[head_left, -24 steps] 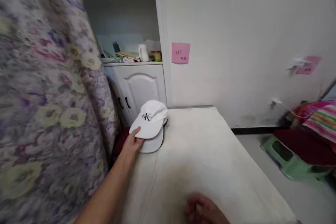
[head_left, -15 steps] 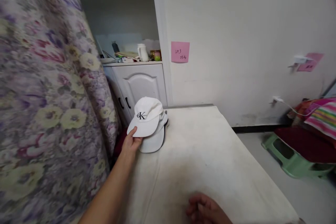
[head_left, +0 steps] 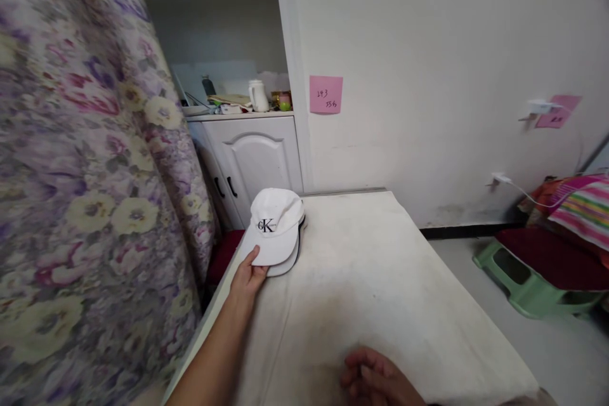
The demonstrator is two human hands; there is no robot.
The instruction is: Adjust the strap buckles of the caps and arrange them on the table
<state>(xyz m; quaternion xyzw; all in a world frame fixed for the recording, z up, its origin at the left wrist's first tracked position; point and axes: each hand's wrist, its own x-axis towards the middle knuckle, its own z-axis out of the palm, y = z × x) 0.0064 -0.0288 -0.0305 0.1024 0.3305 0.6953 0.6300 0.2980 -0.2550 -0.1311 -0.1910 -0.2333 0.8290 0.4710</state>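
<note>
A white baseball cap [head_left: 278,212] with black "CK" lettering is at the far left of the table. My left hand [head_left: 250,273] grips its brim, thumb on top and fingers underneath. Beneath it, another pale cap [head_left: 284,268] with a dark edge shows only in part, mostly covered by the top one. My right hand [head_left: 373,375] rests low over the near part of the table, well apart from the caps. Its fingers are loosely curled with gaps between them, and nothing shows in them.
The table [head_left: 361,279] has a pale, stained cover. A floral curtain [head_left: 95,203] hangs close on the left. Behind stands a white cabinet [head_left: 261,152] with a white jug [head_left: 258,96] on it. A green stool [head_left: 528,285] is on the floor at right.
My left hand has moved the CK cap right and lower, so it covers more of the cap beneath. My right hand has hardly moved.
</note>
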